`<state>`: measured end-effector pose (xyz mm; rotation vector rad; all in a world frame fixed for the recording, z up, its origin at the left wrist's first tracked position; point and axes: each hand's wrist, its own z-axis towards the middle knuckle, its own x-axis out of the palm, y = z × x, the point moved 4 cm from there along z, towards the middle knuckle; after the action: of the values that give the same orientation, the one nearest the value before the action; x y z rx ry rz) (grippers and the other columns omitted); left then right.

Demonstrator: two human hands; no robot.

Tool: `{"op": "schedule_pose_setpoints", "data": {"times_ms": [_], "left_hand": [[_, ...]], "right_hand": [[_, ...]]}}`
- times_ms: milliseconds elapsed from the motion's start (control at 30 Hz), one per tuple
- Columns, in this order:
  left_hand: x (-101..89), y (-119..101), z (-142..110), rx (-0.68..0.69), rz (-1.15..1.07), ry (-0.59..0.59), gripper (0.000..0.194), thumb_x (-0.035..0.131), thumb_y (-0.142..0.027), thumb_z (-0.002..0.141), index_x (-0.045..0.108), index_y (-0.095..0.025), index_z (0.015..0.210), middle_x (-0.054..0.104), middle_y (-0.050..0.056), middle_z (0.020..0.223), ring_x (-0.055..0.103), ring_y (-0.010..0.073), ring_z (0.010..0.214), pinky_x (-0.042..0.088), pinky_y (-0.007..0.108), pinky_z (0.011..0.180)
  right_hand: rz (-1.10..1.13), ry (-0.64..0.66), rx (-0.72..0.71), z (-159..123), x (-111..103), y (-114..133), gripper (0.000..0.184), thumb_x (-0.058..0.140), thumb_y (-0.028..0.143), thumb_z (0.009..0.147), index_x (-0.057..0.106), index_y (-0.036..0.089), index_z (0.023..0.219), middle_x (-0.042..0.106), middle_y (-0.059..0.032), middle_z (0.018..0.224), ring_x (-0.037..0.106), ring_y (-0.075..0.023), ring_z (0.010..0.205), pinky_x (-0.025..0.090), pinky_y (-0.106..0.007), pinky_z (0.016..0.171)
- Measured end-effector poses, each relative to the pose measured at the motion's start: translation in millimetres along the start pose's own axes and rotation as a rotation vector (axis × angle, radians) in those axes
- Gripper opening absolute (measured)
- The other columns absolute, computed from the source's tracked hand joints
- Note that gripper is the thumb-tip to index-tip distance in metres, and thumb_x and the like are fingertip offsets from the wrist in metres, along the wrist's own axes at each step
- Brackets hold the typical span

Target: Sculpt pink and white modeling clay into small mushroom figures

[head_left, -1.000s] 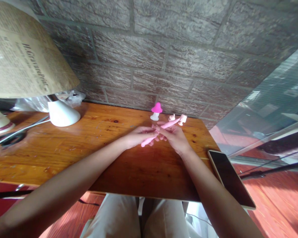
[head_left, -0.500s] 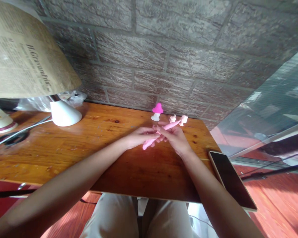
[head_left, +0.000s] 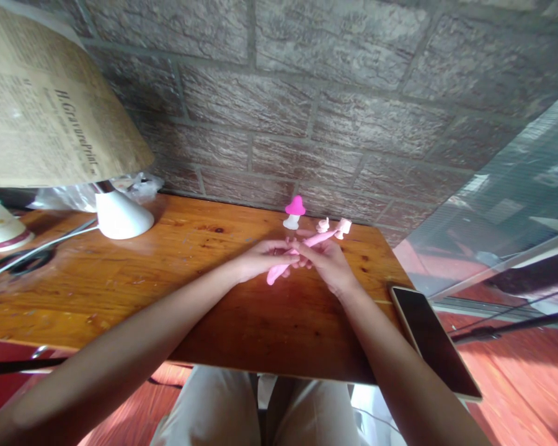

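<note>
A long pink roll of what looks like modelling clay [head_left: 275, 272] slants up to the right across both hands, above the wooden table. My left hand [head_left: 259, 259] is closed on its lower middle, thumb and fingers pressed together. From the other side, my right hand [head_left: 331, 265] grips the same roll, with its thumb laid over it. The fingertips of both hands meet around the roll and partly hide it. Behind the hands stands a small mushroom figure [head_left: 294, 207] with a bright pink cap and a white stem. Two small pale pink figures [head_left: 323, 225] [head_left: 343, 227] stand to its right.
A lamp [head_left: 121, 214] with a newspaper-print shade stands at the left, near a paper cup [head_left: 2, 226] and black-handled scissors [head_left: 30, 260]. On the table's right edge lies a phone [head_left: 434, 341]. The stone-patterned wall [head_left: 279, 111] borders the table's back.
Both hands keep hold of the pink roll in nearly the same place, with slight finger shifts. The whole view has moved a few pixels downward.
</note>
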<state>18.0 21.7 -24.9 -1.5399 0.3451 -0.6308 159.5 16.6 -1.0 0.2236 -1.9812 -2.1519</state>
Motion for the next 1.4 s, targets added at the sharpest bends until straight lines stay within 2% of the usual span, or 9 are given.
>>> {"op": "schedule_pose_setpoints", "data": {"times_ms": [133,233,400,667,1000,1267,1400], "left_hand": [[1.8,-1.8,-0.4,0.02,-0.01,0.038,0.04,0.082,-0.037,0.074,0.071,-0.01,0.101,0.072,0.009,0.091,0.062,0.0113,0.065,0.051,0.025,0.063],[2.4,-2.4,-0.9,0.006,-0.016,0.055,0.041,0.081,-0.041,0.075,0.071,-0.01,0.101,0.072,0.01,0.09,0.062,0.0113,0.065,0.05,0.025,0.063],[2.3,-2.6,-0.4,-0.018,-0.024,0.037,0.044,0.08,-0.048,0.074,0.072,-0.01,0.094,0.072,0.011,0.089,0.062,0.0137,0.071,0.05,0.026,0.063],[-1.0,-0.1,-0.8,-0.017,0.023,0.014,0.041,0.077,-0.045,0.079,0.071,-0.01,0.1,0.071,0.008,0.088,0.062,0.0119,0.064,0.05,0.027,0.063],[1.2,-2.3,-1.8,-0.005,0.019,0.032,0.038,0.078,-0.041,0.079,0.071,-0.009,0.099,0.071,0.008,0.089,0.062,0.0117,0.064,0.05,0.028,0.064],[-0.6,-0.4,0.3,0.011,0.004,0.015,0.042,0.078,-0.045,0.077,0.07,-0.01,0.098,0.07,0.007,0.089,0.061,0.0108,0.062,0.048,0.026,0.06],[-3.0,0.3,0.2,0.001,0.011,-0.015,0.043,0.078,-0.045,0.077,0.069,-0.011,0.1,0.07,0.007,0.089,0.061,0.011,0.062,0.048,0.026,0.06]], "right_hand": [[0.013,0.027,-0.014,-0.3,-0.2,1.9,0.057,0.086,0.051,0.064,0.066,0.017,0.105,0.071,0.0,0.069,0.059,-0.012,0.053,0.04,-0.025,0.05],[0.014,0.022,-0.019,-0.4,0.4,1.8,0.055,0.085,0.051,0.064,0.066,0.018,0.105,0.071,0.0,0.07,0.059,-0.0123,0.052,0.041,-0.026,0.05],[0.01,-0.007,-0.02,-0.7,0.5,1.2,0.053,0.085,0.053,0.065,0.068,0.019,0.102,0.069,0.0006,0.067,0.059,-0.0125,0.052,0.039,-0.026,0.049],[-0.005,-0.066,-0.001,-1.1,-2.8,5.6,0.062,0.085,0.055,0.062,0.067,0.017,0.107,0.067,0.0015,0.065,0.056,-0.0111,0.053,0.04,-0.025,0.05],[-0.01,-0.041,-0.032,0.3,-5.2,2.3,0.058,0.086,0.052,0.063,0.068,0.017,0.106,0.067,0.0015,0.064,0.054,-0.0111,0.052,0.038,-0.025,0.049],[-0.017,-0.017,-0.014,-0.8,-1.5,4.0,0.06,0.083,0.054,0.065,0.066,0.016,0.108,0.067,0.0013,0.064,0.057,-0.0104,0.053,0.039,-0.023,0.049],[-0.005,-0.07,-0.001,-0.9,-3.6,4.4,0.06,0.086,0.053,0.062,0.066,0.016,0.105,0.067,0.002,0.064,0.055,-0.0096,0.052,0.039,-0.022,0.048]]}}
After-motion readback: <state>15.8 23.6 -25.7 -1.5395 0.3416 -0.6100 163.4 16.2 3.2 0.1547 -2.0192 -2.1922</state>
